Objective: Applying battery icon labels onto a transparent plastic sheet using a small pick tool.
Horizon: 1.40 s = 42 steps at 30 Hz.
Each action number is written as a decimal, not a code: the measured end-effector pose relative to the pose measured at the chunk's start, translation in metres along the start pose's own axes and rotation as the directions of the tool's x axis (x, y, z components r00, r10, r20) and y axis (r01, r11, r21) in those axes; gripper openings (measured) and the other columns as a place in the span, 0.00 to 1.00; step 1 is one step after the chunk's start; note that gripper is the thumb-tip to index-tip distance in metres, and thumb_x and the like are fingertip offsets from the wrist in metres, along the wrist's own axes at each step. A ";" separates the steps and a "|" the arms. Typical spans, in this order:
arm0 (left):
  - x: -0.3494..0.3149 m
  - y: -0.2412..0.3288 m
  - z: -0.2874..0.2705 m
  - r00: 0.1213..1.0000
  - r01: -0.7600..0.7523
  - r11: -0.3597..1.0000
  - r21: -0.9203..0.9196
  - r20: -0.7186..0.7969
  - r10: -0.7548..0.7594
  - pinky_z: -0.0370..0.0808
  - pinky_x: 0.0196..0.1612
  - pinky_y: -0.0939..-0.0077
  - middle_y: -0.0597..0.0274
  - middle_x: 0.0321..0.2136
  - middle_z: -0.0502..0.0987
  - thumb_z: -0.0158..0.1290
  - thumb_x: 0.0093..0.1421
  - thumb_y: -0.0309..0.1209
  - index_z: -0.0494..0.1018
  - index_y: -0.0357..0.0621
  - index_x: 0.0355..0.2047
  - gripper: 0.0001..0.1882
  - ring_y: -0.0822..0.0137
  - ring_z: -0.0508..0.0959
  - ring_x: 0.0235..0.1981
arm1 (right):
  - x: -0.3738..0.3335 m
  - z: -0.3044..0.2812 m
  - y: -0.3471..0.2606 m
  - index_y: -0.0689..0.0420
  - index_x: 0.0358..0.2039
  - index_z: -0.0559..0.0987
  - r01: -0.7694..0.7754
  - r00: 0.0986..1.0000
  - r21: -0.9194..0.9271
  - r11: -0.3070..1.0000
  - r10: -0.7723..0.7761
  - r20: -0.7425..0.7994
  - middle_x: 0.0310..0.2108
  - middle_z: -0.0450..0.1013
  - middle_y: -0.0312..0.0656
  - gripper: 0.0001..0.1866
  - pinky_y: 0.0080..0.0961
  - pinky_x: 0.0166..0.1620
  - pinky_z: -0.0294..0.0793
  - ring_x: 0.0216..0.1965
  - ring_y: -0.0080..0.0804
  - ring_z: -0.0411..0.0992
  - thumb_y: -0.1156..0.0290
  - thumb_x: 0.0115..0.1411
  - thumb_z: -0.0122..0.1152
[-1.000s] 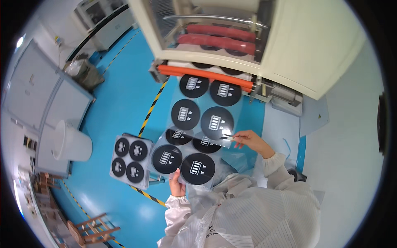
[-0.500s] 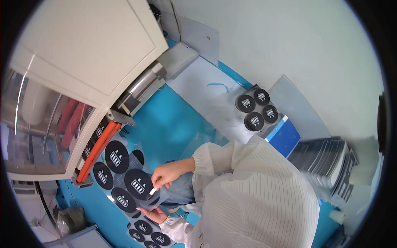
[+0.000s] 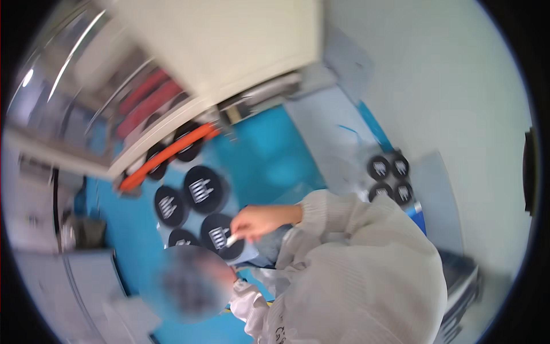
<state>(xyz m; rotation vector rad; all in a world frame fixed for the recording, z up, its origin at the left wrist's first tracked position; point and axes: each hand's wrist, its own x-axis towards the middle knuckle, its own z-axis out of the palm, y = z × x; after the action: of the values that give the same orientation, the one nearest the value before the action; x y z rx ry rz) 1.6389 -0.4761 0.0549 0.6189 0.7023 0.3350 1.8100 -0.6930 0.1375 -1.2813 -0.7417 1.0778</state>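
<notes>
A clear sheet bearing large black discs with white printed marks [image 3: 201, 189] runs out beneath an orange roller [image 3: 166, 156]. My right hand [image 3: 252, 222] is closed, pinching a slim white tool [image 3: 231, 240] whose end lies over the nearest black disc [image 3: 216, 229]. The tool's exact kind is too small to make out. Smeared by motion, my left hand [image 3: 220, 269] is lower down, against a blurred piece with dark round shapes [image 3: 189, 284]. Its fingers cannot be made out, nor whether they grip that piece.
A large beige machine [image 3: 263, 40] with a clear window stands at the far left. On the white board [image 3: 321, 114] to the right lies a sheet with smaller black discs [image 3: 379, 167]. Blue covers the work surface [image 3: 275, 155]. A grey cabinet [image 3: 91, 281] is at lower left.
The whole view has turned and shifted, so the machine sits further right. My right hand keeps the white tool over the disc. Near my left hand, the small-disc piece has risen and blurred.
</notes>
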 end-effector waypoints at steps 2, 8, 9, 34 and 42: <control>-0.002 0.002 0.016 0.995 -0.044 0.999 -0.004 -0.090 0.043 0.71 0.50 0.67 0.59 0.43 0.75 0.49 0.59 0.39 0.72 0.43 0.44 0.17 0.64 0.74 0.45 | 0.017 -0.018 -0.025 0.62 0.32 0.73 0.067 0.965 -0.212 0.975 -0.117 -0.233 0.19 0.74 0.41 0.07 0.25 0.24 0.72 0.20 0.26 0.73 0.71 0.59 0.52; -0.012 0.006 -0.002 0.988 -0.067 0.989 -0.132 -0.150 0.047 0.72 0.48 0.71 0.60 0.44 0.73 0.54 0.55 0.26 0.66 0.40 0.49 0.20 0.65 0.74 0.44 | 0.130 -0.060 -0.030 0.55 0.43 0.72 0.048 0.859 -0.834 0.550 -0.448 -0.246 0.23 0.73 0.49 0.11 0.36 0.28 0.70 0.25 0.46 0.72 0.75 0.58 0.51; -0.012 0.003 -0.008 0.987 -0.065 0.990 -0.128 -0.156 0.045 0.72 0.48 0.71 0.60 0.45 0.73 0.54 0.55 0.25 0.65 0.40 0.50 0.21 0.64 0.74 0.44 | 0.148 -0.063 -0.026 0.55 0.44 0.72 0.078 0.847 -0.871 0.484 -0.493 -0.198 0.24 0.73 0.49 0.12 0.37 0.28 0.70 0.26 0.47 0.72 0.75 0.58 0.51; 0.004 -0.008 -0.021 0.956 -0.235 0.966 -0.111 -0.208 0.209 0.74 0.46 0.70 0.57 0.47 0.72 0.52 0.54 0.20 0.62 0.38 0.53 0.25 0.62 0.75 0.45 | 0.317 -0.029 0.050 0.51 0.43 0.76 0.288 0.881 -0.857 0.427 -0.469 0.063 0.29 0.76 0.46 0.12 0.37 0.32 0.73 0.30 0.45 0.74 0.69 0.60 0.48; 0.005 -0.003 -0.014 0.951 -0.221 0.973 -0.059 -0.234 0.202 0.74 0.46 0.70 0.54 0.46 0.72 0.52 0.53 0.21 0.62 0.36 0.53 0.26 0.61 0.76 0.44 | 0.336 -0.038 0.039 0.56 0.40 0.79 0.217 0.961 -0.879 0.425 -0.251 0.116 0.30 0.75 0.50 0.12 0.39 0.38 0.73 0.31 0.48 0.74 0.73 0.58 0.49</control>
<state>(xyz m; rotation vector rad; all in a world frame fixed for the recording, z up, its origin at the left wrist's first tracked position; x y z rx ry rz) 1.6338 -0.4702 0.0420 0.5822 0.8376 0.6394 1.9566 -0.3989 0.0501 -1.9858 -1.5406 0.3562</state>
